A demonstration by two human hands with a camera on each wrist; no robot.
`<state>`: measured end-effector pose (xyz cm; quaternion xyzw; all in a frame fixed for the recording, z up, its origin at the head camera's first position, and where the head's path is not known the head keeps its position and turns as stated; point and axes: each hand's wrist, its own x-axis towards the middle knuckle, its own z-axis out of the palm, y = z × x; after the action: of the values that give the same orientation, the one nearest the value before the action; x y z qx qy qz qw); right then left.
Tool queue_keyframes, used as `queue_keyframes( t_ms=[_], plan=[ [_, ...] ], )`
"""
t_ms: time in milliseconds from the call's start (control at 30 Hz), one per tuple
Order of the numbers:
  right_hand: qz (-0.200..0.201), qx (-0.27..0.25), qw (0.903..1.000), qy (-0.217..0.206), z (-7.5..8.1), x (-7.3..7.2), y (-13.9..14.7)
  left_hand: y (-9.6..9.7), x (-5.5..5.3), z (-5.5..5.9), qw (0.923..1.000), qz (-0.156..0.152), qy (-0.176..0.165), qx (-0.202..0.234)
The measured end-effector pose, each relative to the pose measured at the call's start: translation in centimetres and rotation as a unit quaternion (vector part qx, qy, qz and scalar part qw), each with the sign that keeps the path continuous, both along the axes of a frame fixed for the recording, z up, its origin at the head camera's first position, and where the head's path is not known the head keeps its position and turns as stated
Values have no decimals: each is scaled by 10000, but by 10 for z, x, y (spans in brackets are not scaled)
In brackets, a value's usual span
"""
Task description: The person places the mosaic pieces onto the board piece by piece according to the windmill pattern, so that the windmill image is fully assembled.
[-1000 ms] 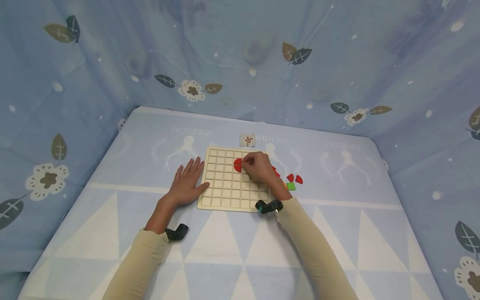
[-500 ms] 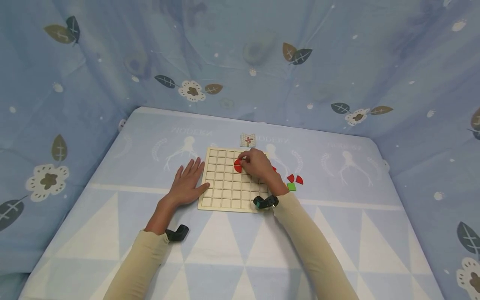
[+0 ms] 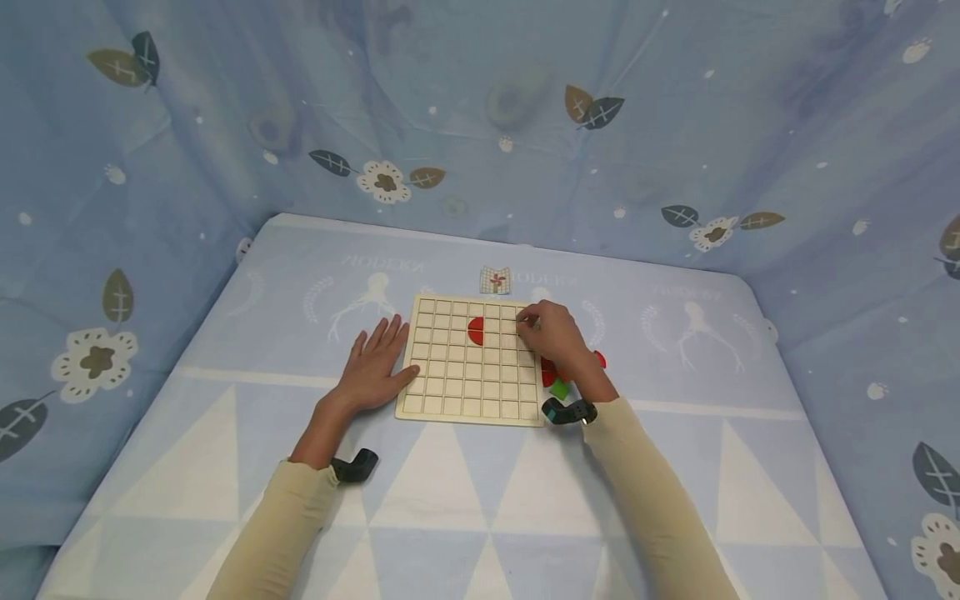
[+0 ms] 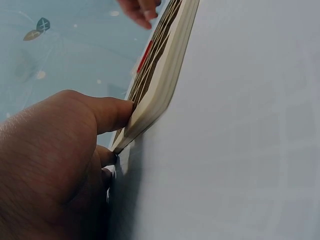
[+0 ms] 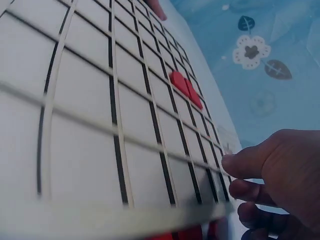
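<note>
Across pale-blue tabletop [image 3: 427, 546], inverted "MODERN" lettering [image 3: 382, 261], left hand [image 3: 373, 367] spread, thumb [image 4: 112, 114] on square pale-wood grid board [image 3: 453, 367], right hand [image 3: 552, 332] empty, loosely curled near its edge

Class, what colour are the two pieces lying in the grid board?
Both pieces are red, clearest in the head view.

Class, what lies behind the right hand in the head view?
Loose red pieces, a green piece and the grid board show around the right hand; whatever it covers there cannot be seen.
</note>
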<state>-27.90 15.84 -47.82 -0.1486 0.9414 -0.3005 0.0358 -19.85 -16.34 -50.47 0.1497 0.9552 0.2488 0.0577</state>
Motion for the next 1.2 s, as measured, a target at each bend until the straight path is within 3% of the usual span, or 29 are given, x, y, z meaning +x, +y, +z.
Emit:
queue_keyframes(
  t_ms=[333, 667, 800, 1000, 1200],
  plan=[
    [-340, 863, 9949, -395, 11, 16, 41, 0, -1, -2, 10000, 37, 2, -48],
    [-193, 898, 9949, -407, 5, 14, 43, -1, -1, -4, 10000, 27, -34, -29],
    [-340, 661, 9959, -516, 2, 12, 38, 0, -1, -4, 10000, 11, -26, 4],
    [-694, -203, 9940, -822, -2, 10, 36, 0, 0, -2, 10000, 14, 64, 67],
    [-667, -799, 9928, -598, -3, 11, 36, 0, 0, -2, 10000, -11, 17, 33]
  ],
)
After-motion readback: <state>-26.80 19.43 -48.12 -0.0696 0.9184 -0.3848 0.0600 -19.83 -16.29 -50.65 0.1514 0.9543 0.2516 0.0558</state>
